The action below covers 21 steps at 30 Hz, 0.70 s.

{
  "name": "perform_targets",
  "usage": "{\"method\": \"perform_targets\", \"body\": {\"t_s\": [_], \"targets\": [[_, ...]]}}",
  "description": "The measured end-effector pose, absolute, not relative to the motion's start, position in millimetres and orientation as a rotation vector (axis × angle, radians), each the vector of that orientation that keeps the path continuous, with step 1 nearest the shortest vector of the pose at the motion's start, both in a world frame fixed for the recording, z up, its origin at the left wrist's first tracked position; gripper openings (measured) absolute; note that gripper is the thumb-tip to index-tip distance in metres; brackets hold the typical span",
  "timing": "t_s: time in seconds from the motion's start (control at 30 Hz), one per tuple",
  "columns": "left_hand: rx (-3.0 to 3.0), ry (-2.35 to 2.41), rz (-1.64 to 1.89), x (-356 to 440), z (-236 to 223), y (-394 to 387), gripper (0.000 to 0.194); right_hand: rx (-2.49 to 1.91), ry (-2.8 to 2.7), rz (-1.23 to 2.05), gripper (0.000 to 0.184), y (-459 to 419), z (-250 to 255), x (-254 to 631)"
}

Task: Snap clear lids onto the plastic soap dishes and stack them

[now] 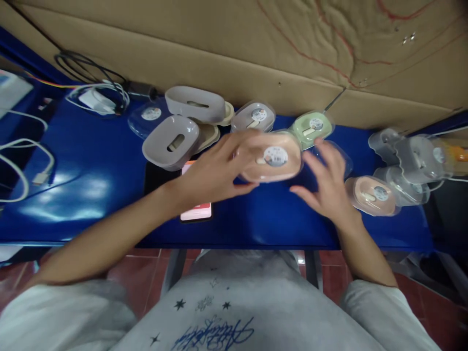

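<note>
My left hand grips the left end of a peach soap box with a clear lid and a round white label, lifted above the blue table. Off its right end, my right hand is open, fingers spread and apart from the box. Behind the held box stand a green soap box and a grey soap box, both labelled. A loose clear lid lies partly behind my right fingers. Two grey trays with slots, an upper tray and a lower tray, rest to the left.
Another peach soap box sits at the right beside stacked clear and grey pieces. A phone lies under my left forearm. Cables and a white charger occupy the back left. Brown cardboard walls the back.
</note>
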<state>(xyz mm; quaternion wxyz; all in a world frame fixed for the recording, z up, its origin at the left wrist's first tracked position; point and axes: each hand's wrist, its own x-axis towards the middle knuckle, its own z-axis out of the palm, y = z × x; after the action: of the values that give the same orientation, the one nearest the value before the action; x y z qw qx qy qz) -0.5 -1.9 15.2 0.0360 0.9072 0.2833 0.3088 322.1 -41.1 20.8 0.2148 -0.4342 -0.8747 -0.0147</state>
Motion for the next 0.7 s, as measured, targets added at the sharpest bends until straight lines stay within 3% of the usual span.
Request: {"method": "perform_targets", "body": {"t_s": [0.17, 0.3, 0.5, 0.7], "targets": [[2.752, 0.996, 0.837, 5.0, 24.0, 59.6, 0.062, -1.795, -2.32, -0.139, 0.075, -27.4, 24.4, 360.9], [2.644, 0.996, 0.776, 13.3, 16.0, 85.4, 0.065, -2.126, -2.406, -0.036, 0.075, -22.7, 5.0, 384.9], [2.628, 1.03, 0.825, 21.9, -9.4, 94.1, 0.083, -1.961, -2.491, -0.117, 0.064, -31.9, 1.3, 379.6], [2.743, 1.315, 0.85, -15.3, 7.9, 54.9, 0.076, -1.798, -2.625, 0.028, 0.056, -43.0, 9.1, 373.4]]}}
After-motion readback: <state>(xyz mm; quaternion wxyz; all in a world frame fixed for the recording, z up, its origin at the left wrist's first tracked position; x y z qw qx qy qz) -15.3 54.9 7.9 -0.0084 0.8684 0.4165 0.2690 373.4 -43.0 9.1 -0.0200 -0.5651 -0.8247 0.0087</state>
